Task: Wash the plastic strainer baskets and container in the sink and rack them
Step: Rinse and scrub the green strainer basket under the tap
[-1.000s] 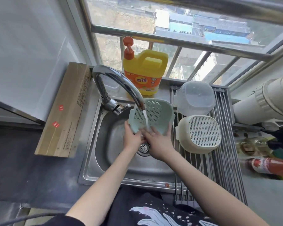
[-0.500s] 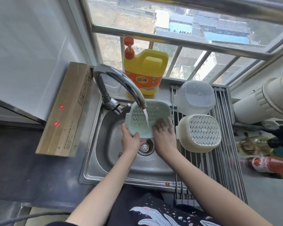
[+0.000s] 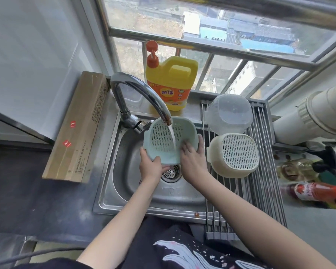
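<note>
Head view shows us at the sink [image 3: 113, 191], rinsing the green strainer basket [image 3: 168, 141] under the running faucet [image 3: 142, 94]. Our left hand [image 3: 150, 166] grips the basket's near-left rim, fingers curled under its edge just above the drain [image 3: 171, 172], and tips it so the perforated inside faces the stream. Our right hand [image 3: 192, 160] lies against the basket's near-right side with its fingers spread and fairly straight, rubbing or steadying rather than clutching. The water falls into the bowl of the basket and strikes near the right hand's fingertips. On the roll-up drying rack [image 3: 264, 183] to the right, the cream strainer basket [image 3: 234, 154] rests upside down, and behind it sits the clear plastic container [image 3: 229, 113], also inverted as far as we can tell; the two lie close, perhaps touching. A yellow detergent jug [image 3: 171, 82] stands on the surface behind the sink. We judge this to be the last wash, with two pieces already racked. Next we would turn the basket to rinse every side, shake the water out, then carry it right and set it mouth down on the free bars in front of the cream basket, minding a wet, slippery rim.
</note>
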